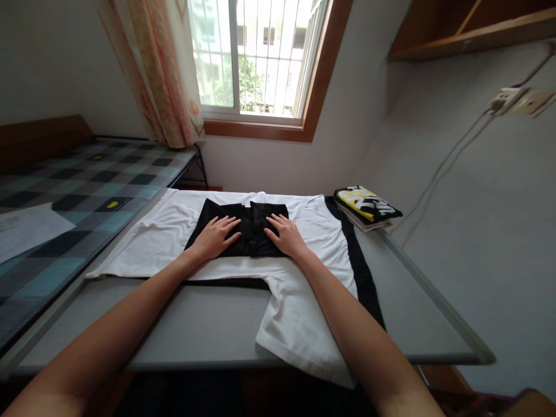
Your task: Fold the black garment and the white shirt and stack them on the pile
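Observation:
Both my hands lie flat on a folded black garment (248,231), whose exact kind I cannot tell. My left hand (217,236) rests on its left part with the fingers spread. On its right part lies my right hand (284,234), fingers apart too. Beneath the black garment a white T-shirt (304,301) is spread out sideways, one sleeve reaching over the table's near edge. More black cloth (362,272) shows along the shirt's right side and under its lower edge.
The grey table (208,324) carries a stack of folded clothes (367,205) at its far right corner. A bed with a checked mattress (87,191) stands left, with white paper (35,229) on it. Cables (443,162) hang from a wall socket (506,99) at right.

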Action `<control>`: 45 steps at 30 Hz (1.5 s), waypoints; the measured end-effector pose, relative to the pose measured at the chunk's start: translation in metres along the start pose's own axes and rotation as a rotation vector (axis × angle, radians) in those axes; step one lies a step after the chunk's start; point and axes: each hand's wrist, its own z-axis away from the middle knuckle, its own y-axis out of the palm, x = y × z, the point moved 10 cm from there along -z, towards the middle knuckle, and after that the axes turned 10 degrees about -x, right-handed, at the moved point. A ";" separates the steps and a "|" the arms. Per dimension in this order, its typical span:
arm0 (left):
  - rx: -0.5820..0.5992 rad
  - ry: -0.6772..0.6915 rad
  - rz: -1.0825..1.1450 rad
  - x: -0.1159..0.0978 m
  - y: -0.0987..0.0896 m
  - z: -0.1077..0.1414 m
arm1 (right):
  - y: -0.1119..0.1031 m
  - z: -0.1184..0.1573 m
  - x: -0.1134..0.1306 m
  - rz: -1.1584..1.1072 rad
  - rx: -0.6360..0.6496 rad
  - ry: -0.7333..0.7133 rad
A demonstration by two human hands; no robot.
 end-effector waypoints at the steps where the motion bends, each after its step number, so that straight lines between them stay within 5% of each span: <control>1: -0.001 0.001 -0.001 0.000 0.000 0.000 | 0.000 0.000 0.000 0.003 0.000 -0.002; 45: 0.001 0.000 -0.011 0.000 -0.001 0.000 | 0.000 0.000 0.000 0.001 -0.004 -0.016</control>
